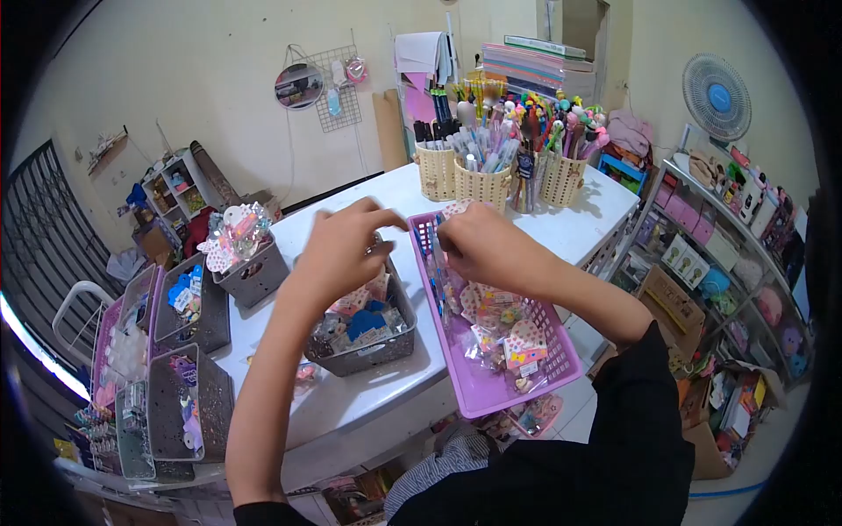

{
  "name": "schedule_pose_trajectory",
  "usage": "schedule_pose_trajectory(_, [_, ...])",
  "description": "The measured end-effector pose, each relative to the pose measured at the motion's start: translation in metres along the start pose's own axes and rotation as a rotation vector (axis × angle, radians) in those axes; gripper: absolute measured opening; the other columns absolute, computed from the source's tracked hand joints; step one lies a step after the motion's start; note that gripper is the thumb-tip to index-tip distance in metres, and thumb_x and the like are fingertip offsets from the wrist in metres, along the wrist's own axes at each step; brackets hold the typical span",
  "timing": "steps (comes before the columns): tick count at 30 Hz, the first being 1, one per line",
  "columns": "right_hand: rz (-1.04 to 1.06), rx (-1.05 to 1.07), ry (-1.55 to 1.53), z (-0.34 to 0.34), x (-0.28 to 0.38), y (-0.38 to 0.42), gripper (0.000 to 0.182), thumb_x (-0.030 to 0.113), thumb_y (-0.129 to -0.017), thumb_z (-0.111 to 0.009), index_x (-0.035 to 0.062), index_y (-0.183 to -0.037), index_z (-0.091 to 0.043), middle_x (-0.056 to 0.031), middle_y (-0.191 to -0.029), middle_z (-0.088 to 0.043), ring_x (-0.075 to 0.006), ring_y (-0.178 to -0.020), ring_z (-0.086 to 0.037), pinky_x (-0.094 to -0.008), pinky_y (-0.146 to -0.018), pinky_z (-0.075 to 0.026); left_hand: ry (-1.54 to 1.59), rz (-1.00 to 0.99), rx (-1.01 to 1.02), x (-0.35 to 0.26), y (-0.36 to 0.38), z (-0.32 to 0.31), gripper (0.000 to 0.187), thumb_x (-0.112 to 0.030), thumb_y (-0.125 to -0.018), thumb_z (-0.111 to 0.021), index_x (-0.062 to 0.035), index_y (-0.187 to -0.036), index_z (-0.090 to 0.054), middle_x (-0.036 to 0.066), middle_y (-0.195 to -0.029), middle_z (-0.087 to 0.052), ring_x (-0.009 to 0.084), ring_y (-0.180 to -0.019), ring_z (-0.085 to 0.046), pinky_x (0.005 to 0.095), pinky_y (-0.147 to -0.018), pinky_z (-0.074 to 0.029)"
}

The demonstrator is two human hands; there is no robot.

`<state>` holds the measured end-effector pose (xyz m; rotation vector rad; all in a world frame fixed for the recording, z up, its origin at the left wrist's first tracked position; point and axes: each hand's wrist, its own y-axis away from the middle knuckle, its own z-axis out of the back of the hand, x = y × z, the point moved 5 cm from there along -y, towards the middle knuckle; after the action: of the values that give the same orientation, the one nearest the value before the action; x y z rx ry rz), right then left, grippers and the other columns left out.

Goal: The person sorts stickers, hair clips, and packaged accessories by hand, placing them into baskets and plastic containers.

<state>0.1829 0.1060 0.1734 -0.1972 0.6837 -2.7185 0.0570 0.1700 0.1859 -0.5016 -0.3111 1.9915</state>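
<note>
My left hand [353, 243] is over the far end of a grey basket [373, 355] of small packets, its fingers curved and apart with nothing seen between them. To its right, a long purple basket [474, 399] holds clear packets with pink and white cards [524, 344]. My right hand [474, 241] is closed at the far part of this purple basket, fingers bent inward; what it holds, if anything, is hidden. Thin blue items [439, 279] lie along the basket's left side, just below my right hand.
Cream woven baskets [481, 186] of pens stand at the table's far side. More grey baskets [254, 273] with packets are at the left, beside a purple tray [107, 337]. At the right stand a loaded shelf rack [719, 230], open cardboard boxes [702, 447] and a fan [717, 98].
</note>
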Motion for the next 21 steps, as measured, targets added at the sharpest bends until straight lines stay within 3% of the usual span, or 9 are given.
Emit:
schedule_pose_trajectory(4, [0.039,0.044,0.033,-0.026,-0.002,-0.007,0.007,0.002,-0.06,-0.056,-0.0031,-0.065,-0.057,-0.0218,-0.063,-0.055,-0.0365,-0.063,-0.057,-0.0427,-0.061,-0.046,-0.146,-0.057,0.093,0.003,-0.035,-0.029,0.022,-0.016,-0.069,-0.063,-0.0134,-0.09,-0.062,0.006,-0.087,-0.06,0.0231,-0.08,-0.058,0.04,-0.071,-0.044])
schedule_pose_trajectory(9, [0.064,0.176,-0.092,-0.029,-0.004,-0.009,0.003,0.0,-0.062,-0.055,-0.0019,-0.064,-0.056,-0.0198,-0.063,-0.055,-0.0367,-0.061,-0.056,-0.0426,-0.059,-0.046,-0.225,-0.044,0.177,0.009,-0.043,-0.039,0.019,-0.015,-0.071,-0.058,-0.0098,-0.089,-0.061,0.008,-0.086,-0.06,0.0242,-0.081,-0.057,0.0362,-0.069,-0.045])
schedule_pose_trajectory(11, [0.066,0.279,-0.042,-0.022,-0.004,-0.008,0.005,0.002,-0.066,-0.058,-0.0003,-0.07,-0.06,-0.0177,-0.066,-0.058,-0.0317,-0.062,-0.059,-0.0379,-0.058,-0.049,-0.182,-0.052,0.196,0.01,-0.04,-0.035,0.018,-0.015,-0.072,-0.058,-0.0089,-0.089,-0.061,0.009,-0.086,-0.06,0.0247,-0.08,-0.057,0.0357,-0.068,-0.045])
schedule_pose_trajectory(13, [0.094,0.297,-0.316,-0.003,-0.002,-0.006,0.01,0.004,-0.069,-0.061,0.0014,-0.079,-0.063,-0.014,-0.07,-0.061,-0.0248,-0.063,-0.062,-0.0319,-0.059,-0.051,0.002,-0.007,0.073,0.014,-0.036,-0.025,0.016,-0.014,-0.074,-0.056,-0.0068,-0.088,-0.06,0.011,-0.085,-0.059,0.0259,-0.078,-0.057,0.0368,-0.069,-0.045])
schedule_pose_trajectory(14, [0.096,0.304,-0.304,0.002,-0.006,-0.007,0.014,0.006,-0.071,-0.063,0.0025,-0.084,-0.064,-0.0104,-0.074,-0.063,-0.019,-0.065,-0.063,-0.0272,-0.06,-0.051,0.018,-0.028,0.014,0.018,-0.03,-0.018,0.016,-0.011,-0.075,-0.055,-0.0043,-0.088,-0.059,0.012,-0.086,-0.059,0.0263,-0.076,-0.058,0.0365,-0.069,-0.045])
schedule_pose_trajectory(17, [0.111,0.13,-0.3,0.03,0.009,-0.019,0.011,0.006,-0.07,-0.063,0.002,-0.08,-0.064,-0.0102,-0.073,-0.063,-0.0205,-0.064,-0.062,-0.0284,-0.059,-0.051,0.005,0.051,0.057,0.027,-0.006,0.005,0.016,-0.007,-0.073,-0.055,-0.0018,-0.087,-0.059,0.015,-0.085,-0.059,0.0268,-0.075,-0.058,0.0353,-0.069,-0.045])
schedule_pose_trajectory(18, [0.186,0.092,-0.273,0.031,0.019,-0.023,0.013,0.008,-0.069,-0.064,0.003,-0.082,-0.063,-0.011,-0.076,-0.062,-0.0233,-0.072,-0.06,-0.0317,-0.064,-0.049,0.004,0.056,0.059,0.032,0.003,0.008,0.016,-0.007,-0.073,-0.055,-0.0018,-0.087,-0.059,0.015,-0.085,-0.059,0.0268,-0.075,-0.058,0.0353,-0.069,-0.045])
schedule_pose_trajectory(19, [0.186,0.093,-0.281,0.023,0.026,-0.028,0.013,0.008,-0.069,-0.064,0.003,-0.082,-0.063,-0.011,-0.076,-0.062,-0.0233,-0.072,-0.06,-0.0317,-0.064,-0.049,-0.001,0.106,0.161,0.039,0.015,0.006,0.016,-0.004,-0.071,-0.054,-0.0007,-0.086,-0.059,0.016,-0.083,-0.059,0.0275,-0.076,-0.058,0.0347,-0.069,-0.045])
schedule_pose_trajectory(21, [0.453,0.171,-0.334,0.004,0.053,-0.033,0.02,0.008,-0.066,-0.064,0.0045,-0.086,-0.061,-0.0109,-0.079,-0.06,-0.0264,-0.079,-0.057,-0.0355,-0.07,-0.046,-0.008,0.161,0.265,0.044,0.03,0.004,0.017,-0.001,-0.07,-0.052,0.0003,-0.086,-0.059,0.017,-0.082,-0.059,0.0281,-0.076,-0.058,0.0342,-0.069,-0.045])
